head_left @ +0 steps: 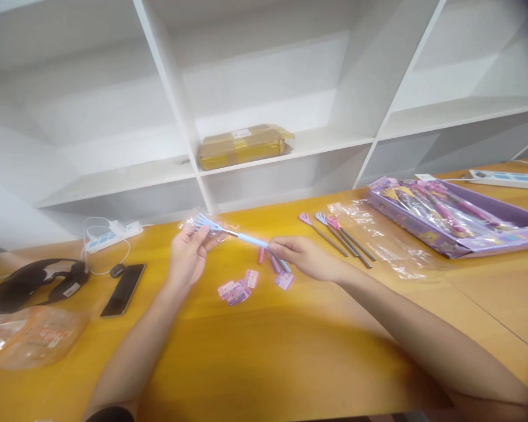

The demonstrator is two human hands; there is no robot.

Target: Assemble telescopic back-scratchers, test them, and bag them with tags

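Both hands meet over the middle of the yellow counter on one blue back scratcher. The left hand has its fingers closed round the claw end, which sits inside crumpled clear wrap, so the claw is partly veiled. The right hand is curled over the handle end at 3 o'clock of the left, and covers the grip; how tightly it pinches cannot be told.

Just under the hands, toward 6 o'clock, lie small pink and purple tags; their print is too small to read. Two short pink and purple pieces are half hidden by the right hand's fingers.

At 2 o'clock three more scratchers lie side by side on a clear plastic sheet, beside a purple box of wrapped ones, its lettering blurred.

At 9 o'clock lie a dark phone, a neck pillow and a white power strip. On the shelf at 12 o'clock rests a brown parcel; its white label is unreadable.
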